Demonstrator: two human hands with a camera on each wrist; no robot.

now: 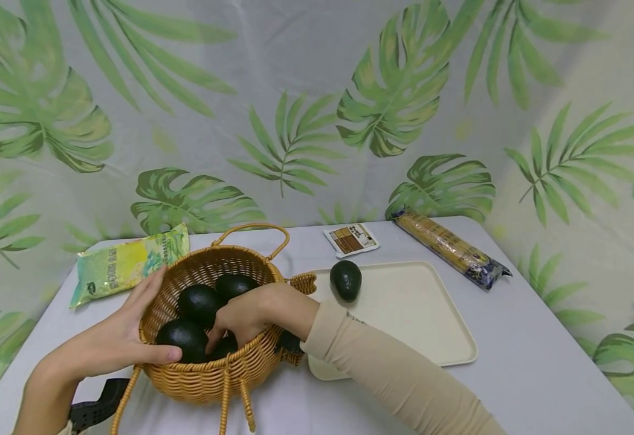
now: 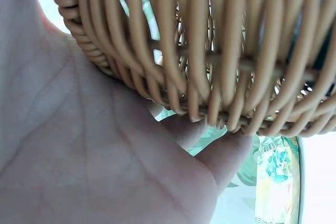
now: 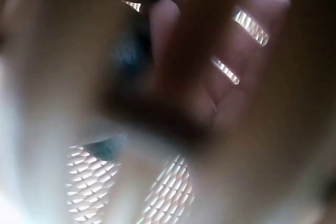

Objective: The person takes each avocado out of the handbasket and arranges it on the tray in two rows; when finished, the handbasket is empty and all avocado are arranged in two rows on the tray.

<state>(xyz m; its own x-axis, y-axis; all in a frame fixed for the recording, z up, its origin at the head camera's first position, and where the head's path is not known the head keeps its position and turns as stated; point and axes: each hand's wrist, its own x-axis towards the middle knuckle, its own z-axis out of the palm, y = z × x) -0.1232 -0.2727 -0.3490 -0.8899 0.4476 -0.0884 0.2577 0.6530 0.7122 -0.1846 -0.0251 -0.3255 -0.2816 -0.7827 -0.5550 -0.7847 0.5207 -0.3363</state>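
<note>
A round wicker basket [image 1: 202,386] stands at the left front, with dark green avocados [image 1: 199,305] in it. My left hand [image 1: 115,338] holds its left rim, thumb over the near edge. In the left wrist view the palm and fingers [image 2: 226,156] lie against the outer weave. My right hand [image 1: 248,314] reaches down inside the basket, a finger pointing down beside an avocado [image 1: 223,347] under the palm. Its other fingers are partly hidden, and I cannot tell whether they grip. Another avocado [image 1: 346,281] lies on the cream tray [image 1: 414,314] right of the basket.
A green and yellow packet [image 1: 123,266] lies behind the basket at left. A small brown and white sachet [image 1: 352,239] and a long pack of noodles [image 1: 449,246] lie at the back. Wicker handles [image 1: 257,226] stick out from the basket. A leaf-patterned cloth hangs behind the table.
</note>
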